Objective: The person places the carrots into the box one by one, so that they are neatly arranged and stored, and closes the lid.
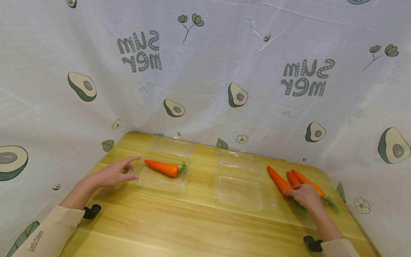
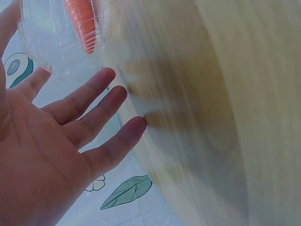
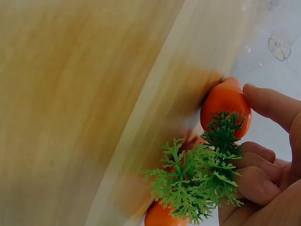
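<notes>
My left hand (image 1: pixel 115 174) hovers with fingers spread beside a clear plastic container (image 1: pixel 149 182), holding nothing. Inside that container lies an orange carrot (image 1: pixel 162 167) with green leaves, its tip toward the hand. On the right, my right hand (image 1: pixel 305 195) pinches the thick end of the leftmost carrot (image 1: pixel 278 180) between thumb and fingers. The right wrist view shows the thumb (image 3: pixel 270 104) against its side, while leaves (image 3: pixel 202 172) hide part of the fingers. Two more carrots (image 1: pixel 309 182) lie just beyond this hand, partly covered by it.
A second clear container (image 1: pixel 245 192), its lid folded back, lies between the first one and the carrots on the right. The wooden table (image 1: pixel 179 225) meets a printed cloth (image 1: pixel 205 71) along its back and sides.
</notes>
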Available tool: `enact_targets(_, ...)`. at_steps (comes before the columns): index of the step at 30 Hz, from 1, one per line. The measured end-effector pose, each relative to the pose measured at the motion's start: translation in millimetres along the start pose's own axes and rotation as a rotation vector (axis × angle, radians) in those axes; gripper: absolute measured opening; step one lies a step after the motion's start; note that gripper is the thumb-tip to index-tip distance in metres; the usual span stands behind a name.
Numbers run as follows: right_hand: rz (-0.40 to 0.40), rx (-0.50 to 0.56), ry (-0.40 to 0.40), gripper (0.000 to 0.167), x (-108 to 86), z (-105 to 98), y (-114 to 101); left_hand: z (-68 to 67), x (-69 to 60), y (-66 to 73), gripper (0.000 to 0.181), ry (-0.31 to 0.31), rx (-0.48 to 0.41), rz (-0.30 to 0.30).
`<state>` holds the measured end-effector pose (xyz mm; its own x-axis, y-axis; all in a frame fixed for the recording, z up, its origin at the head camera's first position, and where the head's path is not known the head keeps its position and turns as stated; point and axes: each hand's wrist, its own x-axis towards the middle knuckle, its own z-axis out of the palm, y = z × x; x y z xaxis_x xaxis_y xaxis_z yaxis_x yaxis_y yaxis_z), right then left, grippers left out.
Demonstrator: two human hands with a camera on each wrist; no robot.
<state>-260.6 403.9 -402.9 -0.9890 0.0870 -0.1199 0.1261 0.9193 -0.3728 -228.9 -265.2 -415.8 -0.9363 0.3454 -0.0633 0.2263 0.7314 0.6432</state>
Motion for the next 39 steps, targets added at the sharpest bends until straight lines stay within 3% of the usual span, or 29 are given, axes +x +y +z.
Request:
enact_targets(11,-0.038,-0.055,0.001,0.062,0.0,-1.7,0.3,-1.7,1.4,-0.6,0.081,0.000,0.010,0.006)
enact_targets(19,-0.046,-0.045,-0.008,0.041,-0.4,-3.7,-0.5,-2.2,2.6,-0.7,0.082,0.001,0.014,0.009)
enact_targets(39,-0.089,-0.068,0.000,0.046,1.8,-4.6,2.4,-0.9,1.9,-1.9,0.083,-0.004,0.005,0.006)
